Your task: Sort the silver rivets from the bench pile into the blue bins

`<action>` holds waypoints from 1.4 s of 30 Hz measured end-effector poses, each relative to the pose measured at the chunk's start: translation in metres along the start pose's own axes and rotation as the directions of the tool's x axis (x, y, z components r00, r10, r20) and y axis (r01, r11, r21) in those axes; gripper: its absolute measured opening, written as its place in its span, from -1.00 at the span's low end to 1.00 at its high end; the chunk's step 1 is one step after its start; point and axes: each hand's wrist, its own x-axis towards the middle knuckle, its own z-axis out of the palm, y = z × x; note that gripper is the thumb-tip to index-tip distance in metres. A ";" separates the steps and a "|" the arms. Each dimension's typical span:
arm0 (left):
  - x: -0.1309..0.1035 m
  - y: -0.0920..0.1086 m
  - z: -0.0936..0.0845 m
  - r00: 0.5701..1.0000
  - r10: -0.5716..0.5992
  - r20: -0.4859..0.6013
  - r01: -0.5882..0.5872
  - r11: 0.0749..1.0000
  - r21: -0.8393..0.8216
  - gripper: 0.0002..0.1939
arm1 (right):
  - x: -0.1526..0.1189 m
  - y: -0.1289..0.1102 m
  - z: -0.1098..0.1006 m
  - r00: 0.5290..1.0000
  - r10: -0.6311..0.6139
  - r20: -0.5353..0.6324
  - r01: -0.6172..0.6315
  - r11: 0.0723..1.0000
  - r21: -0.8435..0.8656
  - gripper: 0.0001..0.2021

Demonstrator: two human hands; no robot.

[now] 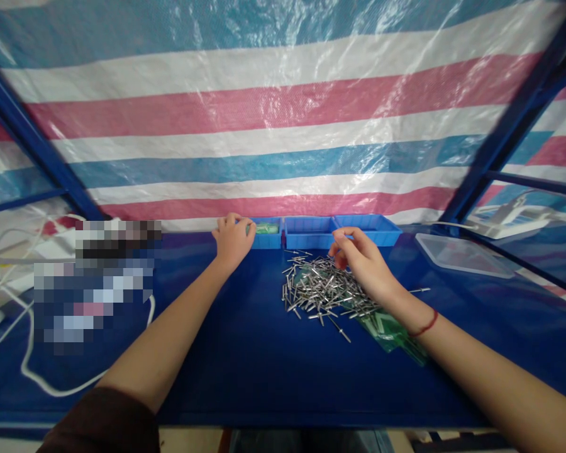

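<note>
My left hand (234, 242) rests over the left end of a blue bin (268, 241) that contains green plastic packets (267, 228). Its fingers curl downward, and the fingertips are hidden, so what they grip cannot be made out. Above a heap of silvery pop rivets (318, 286), my right hand (361, 255) has its fingers bent in toward the thumb. Whether a rivet is between them is too small to see. Behind this hand stands a second blue bin (309, 240) with a divider. Under the rivets and my right wrist lies a green plastic bag (387, 330).
A translucent plastic lid (462, 255) lies on the blue tabletop (245, 371) at the right. White cables (31, 371) run along the left side, near a blurred-out patch. Blue metal posts and a striped plastic sheet (273, 113) stand behind.
</note>
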 end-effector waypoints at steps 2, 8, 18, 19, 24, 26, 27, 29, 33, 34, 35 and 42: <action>-0.002 0.013 -0.003 0.981 0.165 0.104 -0.157 0.984 -0.086 -0.68 | 0.001 0.000 0.000 1.000 0.003 0.000 -0.003 1.000 0.004 -0.76; -0.024 0.054 -0.005 0.718 0.504 0.479 -0.376 0.861 -0.342 -0.75 | 0.001 -0.002 0.000 1.000 -0.013 0.019 0.013 0.999 -0.033 -0.82; -0.049 0.066 0.011 0.718 0.480 0.503 -0.364 0.876 -0.316 -0.65 | 0.001 0.006 0.000 0.996 0.011 0.088 -0.009 1.000 -0.029 -0.81; -0.049 0.066 0.013 0.721 0.478 0.502 -0.357 0.877 -0.322 -0.66 | 0.001 0.006 0.000 0.995 0.014 0.094 -0.012 1.000 -0.028 -0.80; -0.045 0.067 0.019 0.733 0.469 0.492 -0.309 0.875 -0.372 -0.79 | -0.001 0.009 0.002 0.994 0.010 0.109 -0.003 0.998 -0.062 -0.81; -0.044 0.068 0.018 0.742 0.464 0.485 -0.286 0.872 -0.397 -0.84 | -0.001 0.010 0.002 0.993 0.009 0.117 0.000 0.997 -0.077 -0.81; -0.043 0.068 0.018 0.750 0.457 0.479 -0.270 0.872 -0.409 -0.85 | -0.001 0.010 0.002 0.993 0.008 0.120 0.003 0.996 -0.085 -0.81; -0.042 0.068 0.016 0.775 0.430 0.463 -0.232 0.875 -0.425 -0.86 | -0.002 0.010 0.002 0.992 -0.003 0.125 0.017 0.994 -0.110 -0.81; -0.034 0.065 0.010 0.841 0.363 0.402 -0.159 0.875 -0.457 -0.86 | -0.003 0.009 0.002 0.991 -0.043 0.130 0.072 0.970 -0.231 -0.84; -0.032 0.064 0.008 0.854 0.350 0.386 -0.149 0.874 -0.463 -0.86 | -0.003 0.009 0.002 0.991 -0.060 0.122 0.091 0.959 -0.270 -0.85; -0.029 0.063 0.006 0.866 0.338 0.368 -0.139 0.871 -0.471 -0.87 | -0.004 0.009 0.002 0.990 -0.078 0.114 0.109 0.946 -0.305 -0.85; -0.027 0.073 -0.002 0.923 0.155 0.351 0.196 0.595 -0.779 -0.92 | -0.004 0.012 0.005 0.991 -0.084 0.102 0.114 0.934 -0.338 -0.70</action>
